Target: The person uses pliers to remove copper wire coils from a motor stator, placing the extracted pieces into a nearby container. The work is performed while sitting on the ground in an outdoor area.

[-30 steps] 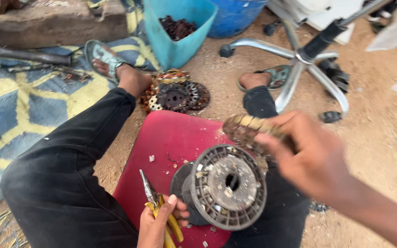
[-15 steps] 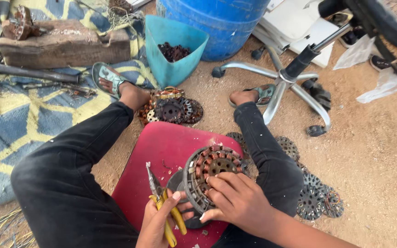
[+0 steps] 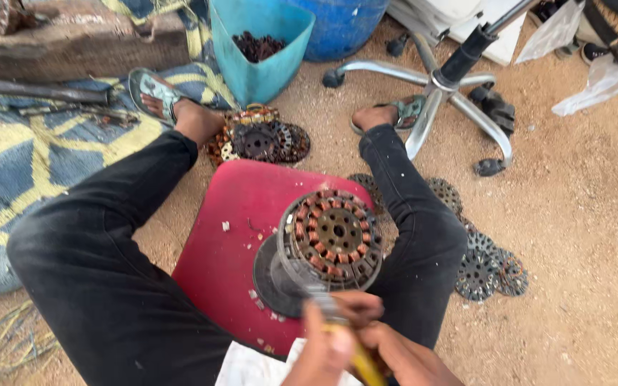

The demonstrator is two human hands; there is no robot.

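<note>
Item: your left hand [image 3: 316, 354] and right hand [image 3: 395, 350], both closed together on yellow-handled pliers [image 3: 355, 357] at the near edge, the tool's metal tip touching the near rim of the motor stator [image 3: 332, 239]. Stator: round, copper windings facing up, propped on a dark disc on the red worktop [image 3: 234, 243] between your knees. Far: teal bin [image 3: 259, 43] of dark parts, stripped stators [image 3: 259, 139] beside your foot. Right: loose metal discs [image 3: 488, 264] on the sand, chair base [image 3: 441, 93] beyond.
</note>
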